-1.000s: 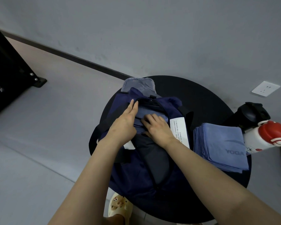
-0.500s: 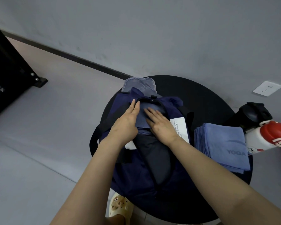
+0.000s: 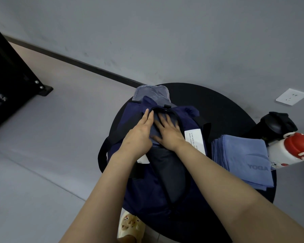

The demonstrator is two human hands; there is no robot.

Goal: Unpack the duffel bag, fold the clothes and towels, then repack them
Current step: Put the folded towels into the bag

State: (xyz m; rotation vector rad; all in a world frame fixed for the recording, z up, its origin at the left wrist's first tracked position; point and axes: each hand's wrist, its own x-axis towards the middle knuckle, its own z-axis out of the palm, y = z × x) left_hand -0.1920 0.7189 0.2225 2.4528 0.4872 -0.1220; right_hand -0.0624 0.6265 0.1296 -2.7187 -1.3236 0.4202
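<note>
Here, navy duffel bag [image 3: 156, 186] laid across the round black table [image 3: 226, 109], mouth facing up, presumably so folded items can be pressed down flat inside. Left hand [image 3: 139, 135] and right hand [image 3: 168, 132] both flat, fingers straight, pressing a blue folded cloth [image 3: 155, 130] into the far end of the opening; nothing gripped. Folded blue towel stack [image 3: 242, 158] just right of the bag, apparently next for packing.

The soft cloth duffel bag [image 3: 153, 195] was dark blue. The folded towel [image 3: 242, 158] was light blue. The round table [image 3: 223, 109] was black. The plastic bottle [image 3: 291, 151] was white with a red cap.
</note>
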